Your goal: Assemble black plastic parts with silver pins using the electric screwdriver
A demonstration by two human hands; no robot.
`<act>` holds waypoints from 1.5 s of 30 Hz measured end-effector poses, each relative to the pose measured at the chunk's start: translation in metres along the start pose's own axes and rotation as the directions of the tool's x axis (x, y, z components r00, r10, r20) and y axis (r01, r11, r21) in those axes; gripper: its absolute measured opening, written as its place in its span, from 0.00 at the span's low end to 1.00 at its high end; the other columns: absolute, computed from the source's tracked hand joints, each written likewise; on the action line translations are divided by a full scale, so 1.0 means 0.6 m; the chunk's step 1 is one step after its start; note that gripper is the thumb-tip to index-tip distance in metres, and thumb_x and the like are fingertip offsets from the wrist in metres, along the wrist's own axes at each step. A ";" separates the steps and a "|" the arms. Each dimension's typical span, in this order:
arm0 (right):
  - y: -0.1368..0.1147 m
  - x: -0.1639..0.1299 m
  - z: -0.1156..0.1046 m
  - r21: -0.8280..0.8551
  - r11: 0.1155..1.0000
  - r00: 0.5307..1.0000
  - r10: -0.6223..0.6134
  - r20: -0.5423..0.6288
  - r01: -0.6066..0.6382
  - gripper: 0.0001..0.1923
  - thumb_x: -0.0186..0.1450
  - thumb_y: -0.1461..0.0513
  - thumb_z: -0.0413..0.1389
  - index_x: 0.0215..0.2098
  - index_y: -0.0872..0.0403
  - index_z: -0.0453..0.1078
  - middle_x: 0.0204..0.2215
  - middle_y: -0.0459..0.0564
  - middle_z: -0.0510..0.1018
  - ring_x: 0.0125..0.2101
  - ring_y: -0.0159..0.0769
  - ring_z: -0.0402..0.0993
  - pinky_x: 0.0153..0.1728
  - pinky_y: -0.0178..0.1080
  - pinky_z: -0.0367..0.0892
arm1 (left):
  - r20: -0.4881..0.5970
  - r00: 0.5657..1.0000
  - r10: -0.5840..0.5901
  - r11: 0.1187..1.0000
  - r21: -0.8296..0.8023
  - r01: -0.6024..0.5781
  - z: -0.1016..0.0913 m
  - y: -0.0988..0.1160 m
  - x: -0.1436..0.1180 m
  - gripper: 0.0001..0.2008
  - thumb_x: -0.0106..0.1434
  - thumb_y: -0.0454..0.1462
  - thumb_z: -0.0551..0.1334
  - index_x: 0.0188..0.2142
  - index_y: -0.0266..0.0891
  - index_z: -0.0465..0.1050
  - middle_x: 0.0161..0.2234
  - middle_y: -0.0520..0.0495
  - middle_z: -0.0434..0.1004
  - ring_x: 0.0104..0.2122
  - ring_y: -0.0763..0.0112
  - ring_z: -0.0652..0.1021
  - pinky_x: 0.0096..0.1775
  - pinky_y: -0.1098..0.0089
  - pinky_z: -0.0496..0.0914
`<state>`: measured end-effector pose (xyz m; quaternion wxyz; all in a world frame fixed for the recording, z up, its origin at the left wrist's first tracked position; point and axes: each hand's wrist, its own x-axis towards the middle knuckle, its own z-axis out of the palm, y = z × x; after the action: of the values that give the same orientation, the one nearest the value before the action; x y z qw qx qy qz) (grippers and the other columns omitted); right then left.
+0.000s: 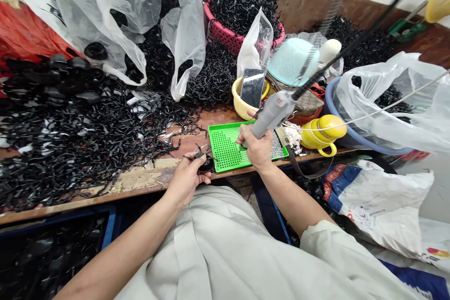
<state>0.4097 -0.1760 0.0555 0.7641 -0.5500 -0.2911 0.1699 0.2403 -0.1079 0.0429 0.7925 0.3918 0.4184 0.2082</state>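
Head view: your left hand [188,179] pinches a small black wheel part [206,165] at the desk [147,179] edge, steadying it, while your right hand [258,149] grips the grey electric screwdriver [272,113], tip down over the green tray [227,147]

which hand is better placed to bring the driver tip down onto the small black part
Right. The right hand already grips the grey electric screwdriver, its tip over the green perforated tray, close beside the black round part. The left hand is busy pinching that part at the table edge.
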 end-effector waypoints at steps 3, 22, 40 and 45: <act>-0.025 -0.012 0.037 0.142 0.990 1.000 0.016 0.020 -0.019 0.18 0.59 0.55 0.62 0.45 0.53 0.70 0.17 0.37 0.68 0.16 0.27 0.67 0.20 0.33 0.68 | 0.001 1.000 0.014 1.000 -0.015 -0.014 -0.002 -0.004 -0.001 0.15 0.53 0.36 0.65 0.37 0.39 0.61 0.30 0.52 0.70 0.20 0.74 0.74 0.17 0.74 0.68; -0.008 -0.050 0.111 0.117 0.974 0.955 0.160 0.248 -0.194 0.17 0.58 0.54 0.63 0.41 0.51 0.66 0.17 0.37 0.70 0.16 0.26 0.68 0.18 0.30 0.67 | 0.044 0.998 0.052 0.998 0.027 -0.053 -0.013 -0.016 0.004 0.17 0.54 0.38 0.66 0.39 0.41 0.59 0.30 0.54 0.70 0.17 0.77 0.72 0.14 0.76 0.65; -0.026 -0.045 0.114 0.190 0.967 0.971 0.130 0.201 -0.168 0.15 0.60 0.53 0.61 0.41 0.52 0.69 0.18 0.38 0.69 0.17 0.26 0.67 0.19 0.31 0.65 | 0.069 0.998 0.001 0.999 -0.050 0.002 -0.011 -0.007 0.001 0.16 0.53 0.36 0.66 0.38 0.41 0.61 0.30 0.54 0.71 0.17 0.76 0.73 0.16 0.74 0.68; -0.029 -0.040 0.117 0.146 0.964 0.962 0.194 0.195 -0.224 0.20 0.59 0.52 0.62 0.44 0.53 0.68 0.17 0.37 0.67 0.16 0.27 0.66 0.19 0.32 0.66 | 0.072 0.997 -0.002 0.998 -0.065 0.007 -0.013 -0.007 0.000 0.17 0.52 0.36 0.66 0.39 0.41 0.62 0.31 0.53 0.71 0.18 0.75 0.74 0.16 0.74 0.68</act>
<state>0.3454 -0.1437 0.0815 0.7559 -0.4944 -0.2835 0.3221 0.2342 -0.1070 0.0367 0.8199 0.3719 0.3835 0.2059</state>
